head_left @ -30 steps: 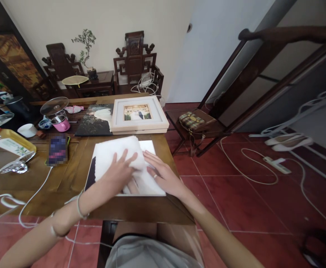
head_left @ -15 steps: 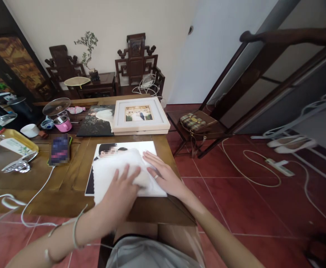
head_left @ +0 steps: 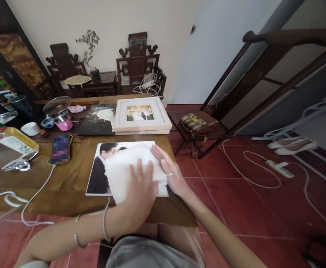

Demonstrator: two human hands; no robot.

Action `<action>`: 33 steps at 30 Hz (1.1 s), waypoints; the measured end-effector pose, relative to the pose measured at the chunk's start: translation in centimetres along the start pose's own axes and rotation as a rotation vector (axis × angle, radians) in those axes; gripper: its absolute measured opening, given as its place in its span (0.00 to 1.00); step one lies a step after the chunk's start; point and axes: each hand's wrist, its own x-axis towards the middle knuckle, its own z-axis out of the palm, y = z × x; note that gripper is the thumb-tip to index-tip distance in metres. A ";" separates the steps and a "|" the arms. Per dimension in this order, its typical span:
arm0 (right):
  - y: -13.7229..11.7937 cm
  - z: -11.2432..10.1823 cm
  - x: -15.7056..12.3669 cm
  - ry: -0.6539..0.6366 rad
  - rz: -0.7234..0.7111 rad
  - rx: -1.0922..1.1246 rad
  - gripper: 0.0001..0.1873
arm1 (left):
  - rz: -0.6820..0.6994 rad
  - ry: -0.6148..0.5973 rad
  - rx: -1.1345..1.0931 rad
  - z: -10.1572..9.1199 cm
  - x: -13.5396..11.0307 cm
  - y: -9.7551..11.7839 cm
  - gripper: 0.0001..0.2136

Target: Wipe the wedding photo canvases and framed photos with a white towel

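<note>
A white cloth (head_left: pixel 120 167) covers the middle and right of a photo panel (head_left: pixel 95 175), which lies flat on the wooden table. Uncovered at the panel's left is a picture of a person in a dark suit. My left hand (head_left: pixel 142 186) rests on the cloth with its fingers spread, palm down. Along the panel's right side lies my right hand (head_left: pixel 174 175), a ring on one finger, its fingers stretched out against the edge of the panel and cloth. The panel's right part is mostly hidden beneath the cloth and hands.
Behind the panel are stacked white picture frames (head_left: pixel 120 115) and a dark photo panel (head_left: pixel 94 124). To the left lie a phone (head_left: pixel 60 149) with a cable, an oil bottle (head_left: pixel 17 139), a clear hair claw (head_left: pixel 20 163) and a pink cup (head_left: pixel 63 122). A chair (head_left: pixel 221 126) holds a plaid bag (head_left: pixel 193 121).
My left hand and the cloth have slid right across the panel, baring more of the dark suit. My right hand has shifted slightly right and turned more onto its side.
</note>
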 end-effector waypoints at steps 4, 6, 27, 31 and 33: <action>-0.2 -0.3 -0.1 -0.041 -0.009 -0.103 0.26 | 0.110 0.075 -0.002 -0.2 -3.7 2.5 0.10; -0.5 -0.3 -0.1 -0.060 -0.026 -0.190 0.26 | 0.172 0.061 -0.045 -0.1 -5.4 2.6 0.10; -0.1 0.0 0.3 -0.195 -0.160 -0.481 0.20 | 0.384 -0.059 -0.485 -3.1 8.7 -8.6 0.11; -0.3 0.0 0.3 -0.190 -0.145 -0.462 0.20 | 0.299 -0.141 -0.397 -2.3 9.3 -8.3 0.11; -0.6 0.0 0.4 -0.201 -0.168 -0.437 0.21 | 0.254 -0.139 -0.385 -2.0 8.3 -9.0 0.14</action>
